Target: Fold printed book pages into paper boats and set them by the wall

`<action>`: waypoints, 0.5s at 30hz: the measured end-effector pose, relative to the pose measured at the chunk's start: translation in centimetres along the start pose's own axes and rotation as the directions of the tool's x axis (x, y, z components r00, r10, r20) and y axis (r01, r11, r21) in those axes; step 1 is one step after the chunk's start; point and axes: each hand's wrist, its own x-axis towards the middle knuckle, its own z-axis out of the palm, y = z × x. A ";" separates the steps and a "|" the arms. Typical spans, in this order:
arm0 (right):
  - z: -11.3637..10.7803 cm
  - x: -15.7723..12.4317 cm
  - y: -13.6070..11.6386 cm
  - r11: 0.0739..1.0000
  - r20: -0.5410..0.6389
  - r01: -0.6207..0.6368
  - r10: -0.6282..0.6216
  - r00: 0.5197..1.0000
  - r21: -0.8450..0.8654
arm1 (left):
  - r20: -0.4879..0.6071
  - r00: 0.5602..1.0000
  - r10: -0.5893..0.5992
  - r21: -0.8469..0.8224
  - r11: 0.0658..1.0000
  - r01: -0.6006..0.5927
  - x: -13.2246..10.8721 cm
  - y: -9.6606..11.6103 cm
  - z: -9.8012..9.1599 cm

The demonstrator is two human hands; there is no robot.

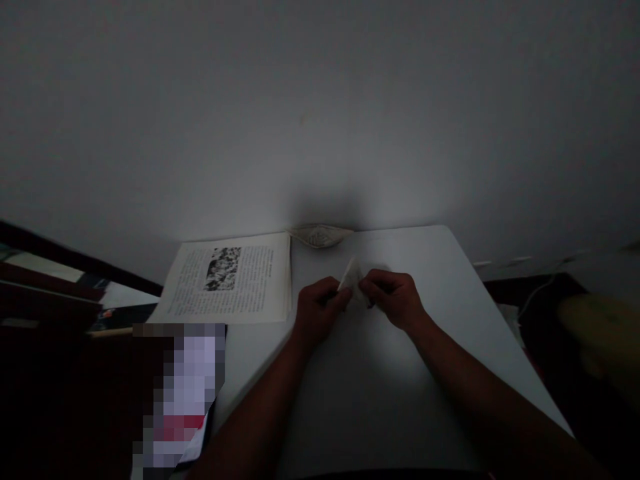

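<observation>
Between my two hands is a small folded piece of paper (351, 272), its pointed tip up and its lower part partly hidden by fingers. My left hand (320, 308) pinches its left side. On the other side my right hand (391, 297) is closed, thumb and fingers together at the paper's right edge. Behind them, against the wall, sits a folded paper boat (321, 236) with printing on it. The light is dim, so the folds are hard to make out.
A stack of printed pages (253, 280) with a black-and-white picture lies at the table's back left. In front of it is a pixelated, screen-like object (193, 373). The white table (430, 253) meets a grey wall (320, 100). Right of the table, a yellowish round shape (600, 333) is blurred.
</observation>
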 end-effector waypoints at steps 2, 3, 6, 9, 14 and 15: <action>0.0 0.0 0.0 1.000 0.009 0.006 -0.006 1.000 0.012 | 0.014 1.000 -0.024 0.043 0.999 0.023 0.0 0.0 0.0; 0.0 0.0 0.1 1.000 0.015 0.008 -0.008 1.000 0.022 | 0.012 0.999 -0.032 0.057 0.998 0.031 0.0 0.0 0.1; 0.1 0.1 0.1 0.999 0.020 0.001 -0.001 1.000 0.033 | 0.028 0.999 -0.031 0.049 0.998 0.029 0.0 0.2 0.1; 0.1 0.2 0.1 1.000 0.024 -0.014 0.013 1.000 0.009 | 0.058 0.998 -0.004 0.039 0.999 0.002 0.0 0.3 0.0; -0.1 0.2 -0.1 1.000 0.037 0.018 -0.018 0.999 0.004 | 0.103 0.995 -0.009 0.045 0.999 0.004 0.0 0.0 0.1; -0.1 0.2 -0.1 1.000 0.049 0.027 -0.027 0.998 0.005 | 0.099 0.995 -0.012 0.051 0.999 0.007 0.0 0.0 0.1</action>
